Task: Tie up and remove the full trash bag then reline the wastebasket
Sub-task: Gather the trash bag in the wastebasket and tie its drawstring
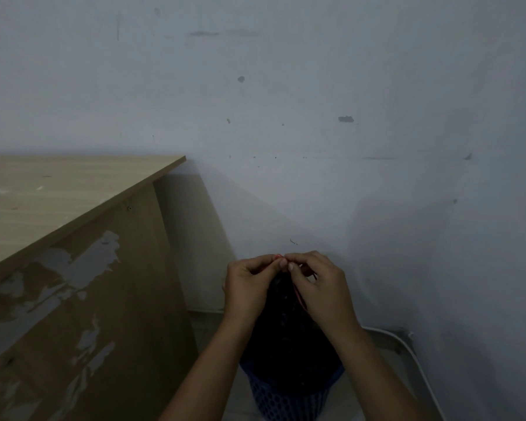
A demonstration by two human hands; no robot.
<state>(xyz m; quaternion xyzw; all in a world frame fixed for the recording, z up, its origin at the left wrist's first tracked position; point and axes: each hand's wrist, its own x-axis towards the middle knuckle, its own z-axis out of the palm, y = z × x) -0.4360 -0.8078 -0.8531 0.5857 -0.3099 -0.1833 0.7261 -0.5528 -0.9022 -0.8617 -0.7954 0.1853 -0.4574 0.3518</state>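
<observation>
A scuffed grey wall (316, 101) fills the upper frame, with a worn light-wood desk (58, 223) at the left. At lower centre, a full black trash bag (286, 338) rises from a blue mesh plastic wastebasket (289, 402). Above it, the left hand (249, 287) and right hand (319, 284) meet, fingertips pinching the thin red drawstring (298, 294) at the bag's gathered neck.

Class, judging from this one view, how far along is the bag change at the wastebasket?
Done: the black trash bag is gathered to a neck. In hand: the left hand and right hand pinch its red drawstring at the top, tying. Left: the bag sits in the blue wastebasket; lifting out and relining remain. No new liner is visible.
</observation>
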